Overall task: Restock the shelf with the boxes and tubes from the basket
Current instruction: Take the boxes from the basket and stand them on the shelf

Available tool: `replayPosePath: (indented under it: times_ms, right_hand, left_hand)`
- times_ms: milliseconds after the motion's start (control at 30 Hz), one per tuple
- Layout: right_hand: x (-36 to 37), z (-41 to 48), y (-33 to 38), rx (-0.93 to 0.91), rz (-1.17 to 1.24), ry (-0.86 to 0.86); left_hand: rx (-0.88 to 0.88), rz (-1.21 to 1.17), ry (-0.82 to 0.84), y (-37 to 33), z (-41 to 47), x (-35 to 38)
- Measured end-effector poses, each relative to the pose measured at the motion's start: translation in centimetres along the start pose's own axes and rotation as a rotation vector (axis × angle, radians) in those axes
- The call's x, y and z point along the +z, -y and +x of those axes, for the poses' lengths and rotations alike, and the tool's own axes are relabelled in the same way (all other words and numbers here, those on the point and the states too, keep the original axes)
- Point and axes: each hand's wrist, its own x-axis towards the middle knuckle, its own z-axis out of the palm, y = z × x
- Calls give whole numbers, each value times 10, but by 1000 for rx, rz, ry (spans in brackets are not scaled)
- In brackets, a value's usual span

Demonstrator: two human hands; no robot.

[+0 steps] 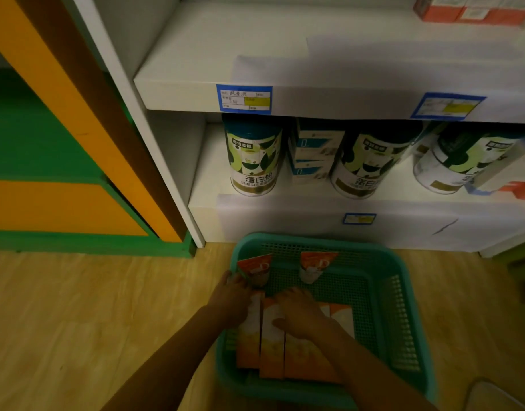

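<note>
Dimly, the white shelf (285, 99) runs off the right edge, with its blue tags (244, 99) too blurred to read. Below it, on the wood-grain floor (77, 307), sits the teal plastic basket (403, 321), lattice-walled and rounded, its near rim cut off. Inside, orange cardboard boxes (271, 351) lie side by side, partly hidden under forearms, and two tapered tubes (314, 268) stand upright. The right grip (302, 315) curls over the boxes' far ends. The left grip (234, 298) has its fingers hidden beside the left tube, so its hold cannot be told.

We read 蛋白粉 on front of left can (253, 161). Middle can (365, 164) shows 蛋白, last character cut off. Blue tag (244, 99): handwriting, illegible to us. Second blue tag (446, 105), orange boxes (271, 345): print too blurred.
</note>
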Motion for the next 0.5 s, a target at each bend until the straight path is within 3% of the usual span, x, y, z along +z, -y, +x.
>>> replayPosePath:
  times_ms: [167, 333, 500]
  right_hand:
    - [-8, -5, 0, -15, -44, -31]
    - [-16, -16, 3, -25, -10, -33]
    - [-31, -33, 12, -26, 85, -17]
  left_hand:
    - [66, -66, 13, 8, -10, -9]
    - [105, -366, 8, 10, -22, -24]
    - [125, -453, -9, 8, -44, -32]
